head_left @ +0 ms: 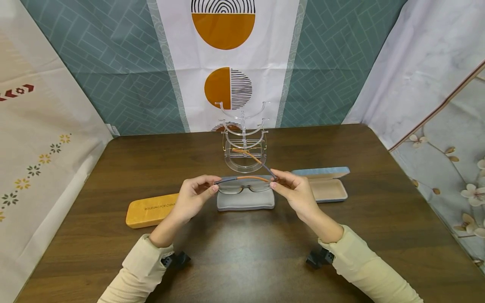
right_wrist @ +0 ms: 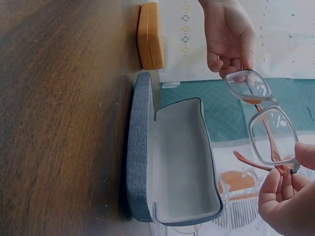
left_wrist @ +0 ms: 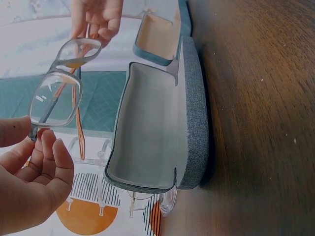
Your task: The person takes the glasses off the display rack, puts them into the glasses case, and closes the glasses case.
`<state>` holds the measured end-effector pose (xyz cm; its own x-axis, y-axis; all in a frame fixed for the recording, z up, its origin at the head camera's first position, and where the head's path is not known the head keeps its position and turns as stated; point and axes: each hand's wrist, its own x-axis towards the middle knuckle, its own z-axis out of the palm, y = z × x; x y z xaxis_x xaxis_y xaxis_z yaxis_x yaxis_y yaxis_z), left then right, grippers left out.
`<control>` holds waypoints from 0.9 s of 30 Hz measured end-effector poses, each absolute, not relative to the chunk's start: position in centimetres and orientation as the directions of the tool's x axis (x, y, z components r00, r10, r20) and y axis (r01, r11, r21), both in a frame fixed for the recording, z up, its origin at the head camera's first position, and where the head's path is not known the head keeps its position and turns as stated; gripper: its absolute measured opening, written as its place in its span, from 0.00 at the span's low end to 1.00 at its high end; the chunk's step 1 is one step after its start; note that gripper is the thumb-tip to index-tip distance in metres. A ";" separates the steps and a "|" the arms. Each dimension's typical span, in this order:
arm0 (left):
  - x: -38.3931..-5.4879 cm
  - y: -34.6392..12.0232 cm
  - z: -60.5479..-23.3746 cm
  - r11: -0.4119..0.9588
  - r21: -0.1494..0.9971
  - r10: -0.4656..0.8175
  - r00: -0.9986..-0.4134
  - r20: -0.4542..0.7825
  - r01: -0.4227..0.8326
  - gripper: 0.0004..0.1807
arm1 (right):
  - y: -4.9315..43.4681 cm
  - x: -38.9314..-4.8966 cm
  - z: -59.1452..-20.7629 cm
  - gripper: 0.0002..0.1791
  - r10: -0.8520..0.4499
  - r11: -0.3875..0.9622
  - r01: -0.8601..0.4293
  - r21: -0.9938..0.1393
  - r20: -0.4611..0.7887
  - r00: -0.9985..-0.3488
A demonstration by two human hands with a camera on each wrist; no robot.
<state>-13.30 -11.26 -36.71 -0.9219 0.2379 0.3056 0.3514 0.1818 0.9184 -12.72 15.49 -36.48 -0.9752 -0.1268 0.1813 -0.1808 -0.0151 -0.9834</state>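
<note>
Both hands hold a pair of glasses [head_left: 254,178] above an open grey glasses case [head_left: 245,203]. My left hand [head_left: 194,198] pinches one end of the grey frame between thumb and fingers. The other end is pinched by my right hand [head_left: 297,194]. One orange-and-blue temple lies across behind the lenses; the other slants away from the right hand. In the left wrist view, the clear lenses [left_wrist: 55,101] hang beside the case's pale, bare lining [left_wrist: 145,123]. The right wrist view shows the case's fabric outside [right_wrist: 139,162].
A yellow glasses case [head_left: 151,210], closed, lies on the left of the wooden table [head_left: 246,261]. An open blue case [head_left: 327,190] with beige lining sits to the right. Behind stands a clear tiered display stand [head_left: 244,164], with thin-framed glasses on a lower tier.
</note>
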 end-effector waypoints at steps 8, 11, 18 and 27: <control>-13.3 -11.3 -36.7 0.184 0.923 0.239 -0.926 0.293 0.339 0.10 | 15.7 -12.8 -36.5 0.21 -0.158 -0.012 -0.190 -0.982 0.189 -0.969; -13.3 -11.3 -36.7 0.186 0.924 0.239 -0.927 0.288 0.335 0.10 | 15.8 -12.8 -36.5 0.21 -0.170 -0.009 -0.194 -0.981 0.193 -0.966; -13.3 -11.3 -36.6 0.189 0.927 0.240 -0.931 0.275 0.323 0.10 | 15.9 -12.9 -36.7 0.20 -0.191 0.009 -0.211 -0.977 0.206 -0.960; -13.3 -11.3 -36.6 0.189 0.923 0.245 -0.926 0.286 0.335 0.10 | 16.0 -13.0 -36.7 0.18 -0.212 0.018 -0.209 -0.978 0.201 -0.956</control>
